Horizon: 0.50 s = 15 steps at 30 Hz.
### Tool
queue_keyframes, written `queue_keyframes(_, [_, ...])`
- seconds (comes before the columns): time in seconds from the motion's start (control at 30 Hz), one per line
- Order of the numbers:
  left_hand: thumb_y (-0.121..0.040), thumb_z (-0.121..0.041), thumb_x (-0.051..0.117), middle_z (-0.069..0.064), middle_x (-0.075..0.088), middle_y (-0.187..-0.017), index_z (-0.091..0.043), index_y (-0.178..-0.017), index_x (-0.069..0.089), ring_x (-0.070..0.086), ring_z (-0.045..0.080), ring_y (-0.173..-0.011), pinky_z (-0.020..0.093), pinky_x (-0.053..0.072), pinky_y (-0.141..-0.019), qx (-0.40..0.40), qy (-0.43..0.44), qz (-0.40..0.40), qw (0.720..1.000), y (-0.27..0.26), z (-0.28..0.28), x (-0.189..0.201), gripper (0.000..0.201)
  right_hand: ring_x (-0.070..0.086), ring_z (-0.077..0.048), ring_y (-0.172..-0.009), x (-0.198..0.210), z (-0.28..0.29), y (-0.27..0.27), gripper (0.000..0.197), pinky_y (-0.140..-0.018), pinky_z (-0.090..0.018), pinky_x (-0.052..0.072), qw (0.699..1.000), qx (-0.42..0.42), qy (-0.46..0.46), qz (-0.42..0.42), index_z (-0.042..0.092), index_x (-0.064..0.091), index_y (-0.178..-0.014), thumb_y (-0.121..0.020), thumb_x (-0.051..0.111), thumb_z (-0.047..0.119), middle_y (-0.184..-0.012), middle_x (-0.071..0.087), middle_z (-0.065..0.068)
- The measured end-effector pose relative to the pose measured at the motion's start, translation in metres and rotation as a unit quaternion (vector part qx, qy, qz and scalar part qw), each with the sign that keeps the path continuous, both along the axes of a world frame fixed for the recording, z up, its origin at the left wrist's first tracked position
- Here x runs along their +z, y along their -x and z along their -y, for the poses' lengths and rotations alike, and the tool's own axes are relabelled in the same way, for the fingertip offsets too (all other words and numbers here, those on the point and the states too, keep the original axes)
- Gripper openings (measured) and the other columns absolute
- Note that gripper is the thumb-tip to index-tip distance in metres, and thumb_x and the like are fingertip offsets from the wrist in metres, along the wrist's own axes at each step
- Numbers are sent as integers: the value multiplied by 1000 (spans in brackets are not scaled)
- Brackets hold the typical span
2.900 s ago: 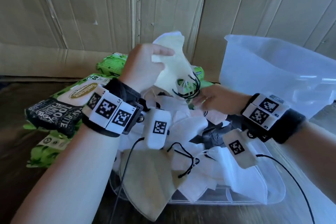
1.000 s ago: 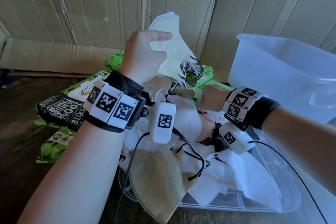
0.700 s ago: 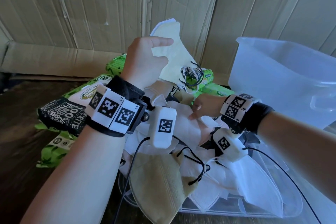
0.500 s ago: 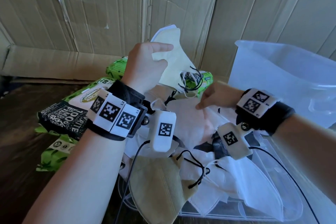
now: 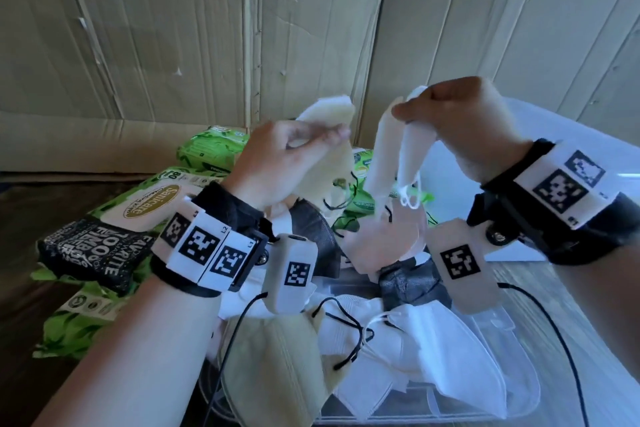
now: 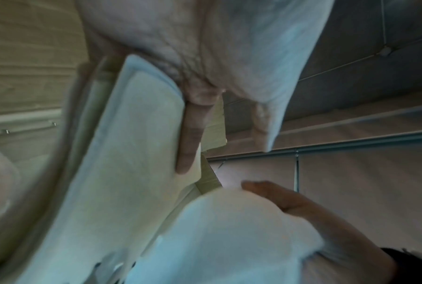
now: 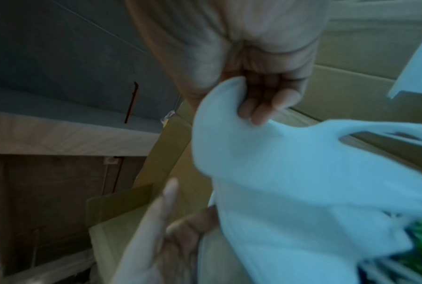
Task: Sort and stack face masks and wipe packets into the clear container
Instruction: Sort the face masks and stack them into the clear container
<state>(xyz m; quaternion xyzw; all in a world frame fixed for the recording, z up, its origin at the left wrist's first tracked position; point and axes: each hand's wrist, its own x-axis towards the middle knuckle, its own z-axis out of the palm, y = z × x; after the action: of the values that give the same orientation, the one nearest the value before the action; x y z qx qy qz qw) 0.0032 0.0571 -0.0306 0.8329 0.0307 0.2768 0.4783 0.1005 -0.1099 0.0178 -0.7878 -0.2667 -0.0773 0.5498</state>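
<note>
Head view shows both hands lifted above the pile of masks (image 5: 398,340), which lies on a clear lid (image 5: 512,388) on the table (image 5: 20,315). The left hand (image 5: 277,166) pinches a cream mask (image 5: 332,135) between thumb and fingers, over the far part of the pile. The right hand (image 5: 464,128) has its fingers curled around the top of a white mask (image 5: 391,156), which hangs down toward the pile with its white ear loops loose. The two held masks are near each other but do not touch. The clear container (image 5: 571,163) stands behind the pile, on its right side. Green wipe packets (image 5: 204,149) and a black packet (image 5: 93,253) lie left of the pile. Cardboard panels (image 5: 173,28) stand behind everything.
</note>
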Motion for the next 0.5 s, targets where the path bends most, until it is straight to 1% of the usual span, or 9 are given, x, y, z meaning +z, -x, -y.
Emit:
queue_keyframes(0.07, [-70,-55,68,-20,67,-62,-30,-70,70,57,-11,-61,5,37,-57,-56,33,-4,998,2,10,1,25,46,-22,-56,-5,-9,7,26,-57,-31,36,1000,22,0,10,9,59,-51,-70,75,18,-57,55,-17])
queue_keyframes(0.1, [-69,-52,73,-19,65,-57,-27,-69,70,56,-9,-57,7,36,-55,-78,41,-7,996,2,13,0,25,47,-22,-56,-8,-12,10,26,-57,-32,37,999,31,5,13,11,60,-52,-71,75,19,-60,57,-20])
queue_keyframes(0.17, [-66,-41,78,-10,72,-71,-22,-77,74,61,1,-66,16,43,-65,-92,55,-13,994,-2,17,-2,22,48,-21,-55,-13,-16,13,24,-59,-30,39,999,47,18,13,13,62,-54,-76,71,15,-60,57,-17])
queue_keyframes(0.23, [-74,-19,76,-4,73,-80,-19,-83,74,62,6,-72,27,47,-74,-87,66,-15,994,-5,17,-4,8,51,-21,-59,-17,-16,14,17,-63,-32,43,997,72,18,0,4,66,-63,-79,68,10,-65,59,-17])
queue_keyframes(0.27, [-77,-11,72,-1,73,-80,-17,-83,74,62,7,-73,29,48,-76,-82,65,-15,994,-6,17,-5,8,53,-21,-62,-19,-14,13,14,-66,-34,46,997,79,15,-11,0,67,-68,-78,68,9,-69,61,-18])
queue_keyframes(0.33, [-79,-7,69,7,73,-86,-15,-86,73,61,12,-77,33,49,-81,-73,68,-18,995,-9,13,-7,12,56,-19,-62,-21,-7,10,10,-70,-34,52,998,66,17,-13,-1,68,-72,-77,70,8,-68,62,-15])
queue_keyframes(0.4, [-82,-2,66,7,72,-97,-17,-95,70,62,14,-86,34,49,-89,-60,68,-11,996,-10,10,-9,20,55,-12,-58,-21,1,2,4,-64,-24,50,999,26,39,28,5,69,-74,-73,73,5,-66,62,-6])
queue_keyframes(0.43, [-82,-1,66,3,70,-104,-22,-102,67,62,13,-94,35,48,-94,-51,59,1,997,-11,8,-9,29,54,-13,-60,-21,5,-2,11,-62,-23,47,997,2,51,55,11,67,-74,-70,74,3,-68,60,-4])
queue_keyframes(0.5, [-80,1,67,-2,63,-120,-36,-116,53,59,15,-108,35,45,-98,-40,36,30,998,-12,4,-11,54,53,-21,-66,-18,12,-8,34,-58,-28,46,996,-20,45,76,25,57,-75,-66,73,-4,-74,56,-9])
